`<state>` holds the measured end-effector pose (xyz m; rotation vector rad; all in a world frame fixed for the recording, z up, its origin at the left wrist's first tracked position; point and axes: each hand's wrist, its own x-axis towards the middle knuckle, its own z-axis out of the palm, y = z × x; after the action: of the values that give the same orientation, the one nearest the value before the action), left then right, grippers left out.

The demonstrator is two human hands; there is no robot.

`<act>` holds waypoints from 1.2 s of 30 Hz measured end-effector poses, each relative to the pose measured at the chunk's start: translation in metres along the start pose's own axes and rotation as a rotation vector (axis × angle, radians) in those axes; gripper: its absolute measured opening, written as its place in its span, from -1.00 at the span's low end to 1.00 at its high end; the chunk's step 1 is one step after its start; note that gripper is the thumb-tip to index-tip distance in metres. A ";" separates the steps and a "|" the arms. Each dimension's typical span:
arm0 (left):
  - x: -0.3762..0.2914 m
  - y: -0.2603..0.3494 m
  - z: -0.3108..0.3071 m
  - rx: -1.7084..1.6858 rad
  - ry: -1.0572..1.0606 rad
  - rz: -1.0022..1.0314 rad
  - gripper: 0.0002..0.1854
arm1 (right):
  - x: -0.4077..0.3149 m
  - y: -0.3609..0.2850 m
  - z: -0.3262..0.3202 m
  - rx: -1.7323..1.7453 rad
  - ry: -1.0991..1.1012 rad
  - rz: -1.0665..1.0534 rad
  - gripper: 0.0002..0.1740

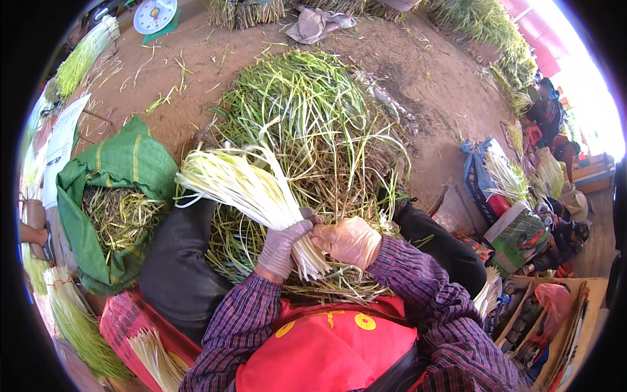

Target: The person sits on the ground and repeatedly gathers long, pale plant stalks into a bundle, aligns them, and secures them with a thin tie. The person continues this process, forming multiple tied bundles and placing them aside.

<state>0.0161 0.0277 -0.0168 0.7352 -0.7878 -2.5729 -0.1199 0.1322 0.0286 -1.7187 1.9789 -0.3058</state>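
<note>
My left hand (285, 246), in a greyish glove, is closed around the white stalks of a bunch of pale yellow leafy greens (245, 188), which look like blanched chives. The leaves spread to the upper left and the stalk ends point down past my fingers. My right hand (349, 241), in a tan glove, is beside the stalks with its fingers curled at their right edge; whether it grips any stalk is hidden. Beneath and beyond both hands lies a large heap of loose green leaves and dry stalks (313, 117), between my knees. A red apron (328, 350) covers my lap.
A green woven sack (117, 166) of trimmings stands left. Tied bundles (81, 323) lie lower left, and a dial scale (155, 14) is at top left. At right are filled bags (519, 235), a wooden compartment box (583, 294) and other people (546, 112).
</note>
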 end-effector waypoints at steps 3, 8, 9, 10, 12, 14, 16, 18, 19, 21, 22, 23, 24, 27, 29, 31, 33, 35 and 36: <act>0.004 0.000 -0.002 -0.038 0.021 0.122 -0.70 | 0.001 0.039 -0.002 0.248 0.074 -0.090 -0.69; 0.020 0.005 -0.009 -0.202 0.181 0.142 -0.78 | 0.025 0.146 0.022 0.156 0.103 0.817 -0.39; 0.023 0.004 -0.010 -0.231 0.173 0.093 -0.81 | 0.031 0.158 0.036 0.189 0.123 0.833 -0.43; 0.025 0.004 -0.012 -0.273 0.142 0.055 -0.83 | 0.040 0.168 0.048 0.486 0.110 0.842 -0.43; 0.026 0.002 -0.014 -0.363 0.127 -0.070 -0.87 | 0.051 0.174 0.064 0.787 0.135 0.909 -0.52; 0.025 0.002 -0.014 -0.406 0.108 -0.113 -0.83 | 0.051 0.168 0.068 1.082 0.270 0.793 -0.63; 0.022 0.006 -0.013 -0.384 0.062 -0.074 -0.82 | 0.041 0.153 0.059 1.319 0.424 0.638 -0.75; 0.017 0.011 -0.011 -0.380 -0.035 -0.043 -0.78 | 0.025 0.137 0.039 1.368 0.513 0.515 -0.76; 0.016 0.014 -0.009 -0.322 0.002 -0.031 -0.78 | 0.017 0.127 0.031 1.414 0.519 0.349 -0.76; 0.014 0.017 -0.005 -0.279 -0.027 0.012 -0.77 | 0.004 0.104 0.025 1.384 0.442 0.418 -0.73; 0.013 0.017 -0.003 -0.229 0.040 0.024 -0.77 | -0.001 0.088 0.028 1.317 0.442 0.476 -0.72; 0.013 0.018 -0.003 -0.243 0.019 0.045 -0.77 | -0.004 0.073 0.034 1.301 0.420 0.536 -0.70; 0.014 0.018 -0.003 -0.215 0.045 0.043 -0.78 | -0.011 0.060 0.037 1.316 0.385 0.532 -0.69; 0.015 0.016 -0.005 -0.218 0.061 0.043 -0.81 | -0.023 0.029 0.045 1.271 0.263 0.531 -0.73; 0.015 0.015 -0.008 -0.209 0.044 0.069 -0.80 | -0.025 0.016 0.048 1.230 0.198 0.433 -0.76; 0.014 0.016 -0.010 -0.186 0.029 0.111 -0.81 | -0.025 0.007 0.048 1.183 0.139 0.468 -0.80; 0.013 0.017 -0.012 -0.120 0.065 0.140 -0.82 | -0.024 0.001 0.048 1.111 0.185 0.423 -0.82; 0.011 0.017 -0.013 -0.077 0.113 0.137 -0.82 | -0.022 -0.003 0.049 1.025 0.181 0.420 -0.82; 0.011 0.017 -0.014 -0.073 0.114 0.137 -0.82 | -0.021 -0.004 0.049 0.916 0.178 0.439 -0.82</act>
<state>0.0183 0.0038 -0.0209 0.7698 -0.6807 -2.4015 -0.0903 0.1597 -0.0070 -0.6857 1.8175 -1.0291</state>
